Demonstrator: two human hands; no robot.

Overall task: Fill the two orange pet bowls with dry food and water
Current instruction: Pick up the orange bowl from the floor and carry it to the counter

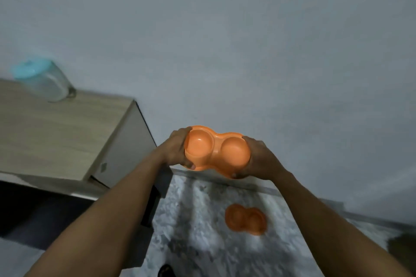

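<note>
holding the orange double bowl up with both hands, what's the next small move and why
Probably set the orange double bowl down on the wooden cabinet beside the lidded jar. Both its wells look empty, and the left hand and right hand each grip an end, so neither is free to pour.

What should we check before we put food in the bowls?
1. The left hand grips the held bowl: ok.
2. The right hand grips it too: ok.
3. The held bowl is empty: ok.
4. The floor bowl is empty: cannot tell, blurred.
5. The jar is open: not ok, lid on.
6. The jar holds food: cannot tell.
</note>
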